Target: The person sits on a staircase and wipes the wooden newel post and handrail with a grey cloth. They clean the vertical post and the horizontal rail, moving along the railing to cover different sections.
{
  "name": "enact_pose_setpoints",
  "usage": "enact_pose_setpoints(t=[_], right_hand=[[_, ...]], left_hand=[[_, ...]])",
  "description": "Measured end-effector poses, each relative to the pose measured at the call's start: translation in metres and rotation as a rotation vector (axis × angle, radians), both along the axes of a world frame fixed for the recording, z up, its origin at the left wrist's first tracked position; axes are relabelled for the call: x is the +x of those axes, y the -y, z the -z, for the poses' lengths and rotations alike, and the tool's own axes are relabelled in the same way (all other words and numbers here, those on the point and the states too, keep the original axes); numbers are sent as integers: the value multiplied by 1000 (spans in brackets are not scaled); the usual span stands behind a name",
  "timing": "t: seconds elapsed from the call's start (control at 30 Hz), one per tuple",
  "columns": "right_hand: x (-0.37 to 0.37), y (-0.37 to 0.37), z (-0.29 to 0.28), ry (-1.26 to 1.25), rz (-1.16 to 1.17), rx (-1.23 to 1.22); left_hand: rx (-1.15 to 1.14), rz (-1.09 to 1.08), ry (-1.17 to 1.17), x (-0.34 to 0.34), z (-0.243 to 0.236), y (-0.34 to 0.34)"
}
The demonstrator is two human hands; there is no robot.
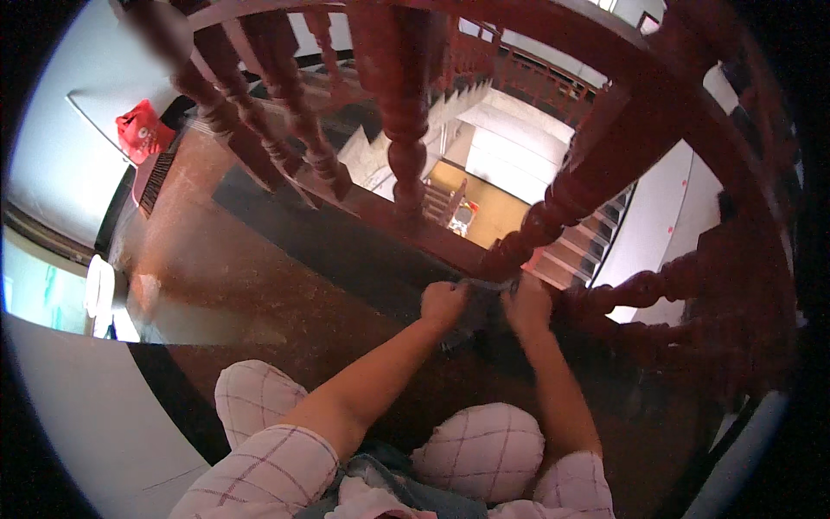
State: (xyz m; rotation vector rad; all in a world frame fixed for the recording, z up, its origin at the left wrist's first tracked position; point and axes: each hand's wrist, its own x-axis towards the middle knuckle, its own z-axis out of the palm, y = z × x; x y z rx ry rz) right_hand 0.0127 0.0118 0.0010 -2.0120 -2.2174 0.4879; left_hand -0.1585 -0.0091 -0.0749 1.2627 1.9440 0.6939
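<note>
Both forearms reach forward to the base of a dark red wooden railing. My left hand point(444, 305) is closed, its fingers gripping one side of a dark grey cloth point(469, 322). On the other side, my right hand point(528, 308) is also closed on the cloth, close to the foot of a turned baluster point(543, 223). The cloth hangs bunched between the two hands, next to the bottom rail point(380, 227). Shadow hides its lower edge and the fingertips.
Another baluster point(406, 160) rises ahead, and the curved handrail point(553, 35) arches above. Beyond the railing a stairwell drops to a yellowish floor point(499, 203). A broom point(156, 182) and a red plastic bag point(143, 131) are by the left wall.
</note>
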Motion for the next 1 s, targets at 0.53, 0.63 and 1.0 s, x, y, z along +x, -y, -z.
enact_pose_setpoints(t=[0.53, 0.63, 1.0], right_hand=[[-152, -75, -84, -796, -307, 455], [-157, -70, -83, -628, -247, 479], [-146, -11, -186, -346, -648, 410]], left_hand=[[807, 16, 552, -126, -93, -62], [830, 42, 214, -124, -89, -69], [679, -528, 459, -199, -80, -43]])
